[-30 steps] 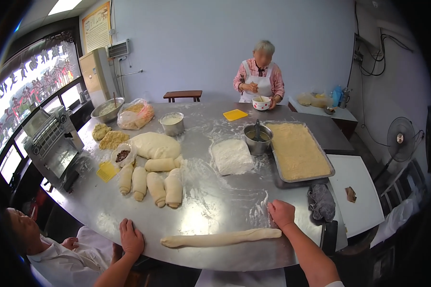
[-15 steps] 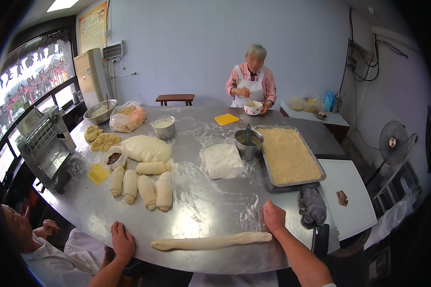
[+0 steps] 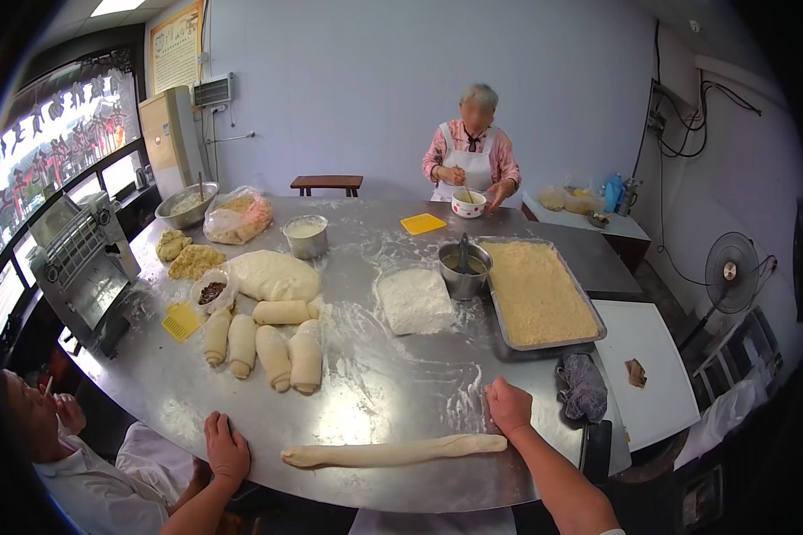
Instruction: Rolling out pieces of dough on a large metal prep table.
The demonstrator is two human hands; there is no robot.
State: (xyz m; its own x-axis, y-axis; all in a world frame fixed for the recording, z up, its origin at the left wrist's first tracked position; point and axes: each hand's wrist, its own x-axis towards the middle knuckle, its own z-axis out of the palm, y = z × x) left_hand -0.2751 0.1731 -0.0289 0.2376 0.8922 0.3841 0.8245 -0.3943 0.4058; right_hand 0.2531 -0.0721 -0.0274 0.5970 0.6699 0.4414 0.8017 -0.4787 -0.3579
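A long rope of dough (image 3: pixel 393 451) lies across the near part of the metal table (image 3: pixel 357 401), with neither of my hands on it. To its left, my left hand (image 3: pixel 227 448) rests on the table's near edge with its fingers laid down, holding nothing. Beyond the rope's right end, my right hand (image 3: pixel 509 404) leans on the tabletop as a closed fist, with nothing visible in it. Several rolled dough pieces (image 3: pixel 275 358) lie ahead on the left, by a large flat mass of dough (image 3: pixel 272 275). A pile of white flour (image 3: pixel 416 301) sits near the middle.
Right of the flour stand a metal pot (image 3: pixel 464 276) and a tray of yellowish crumbs (image 3: pixel 540 294). A dark grey cloth (image 3: pixel 583 386) lies by my right forearm. A dough roller machine (image 3: pixel 80 267) stands far left. One co-worker (image 3: pixel 469 165) stirs a bowl opposite; another person (image 3: pixel 107 481) sits left.
Across the table, the co-worker's hand has come off the bowl's side, and the bowl sits slightly lower. The seated person has raised a hand with a thin white stick. My hands stay put.
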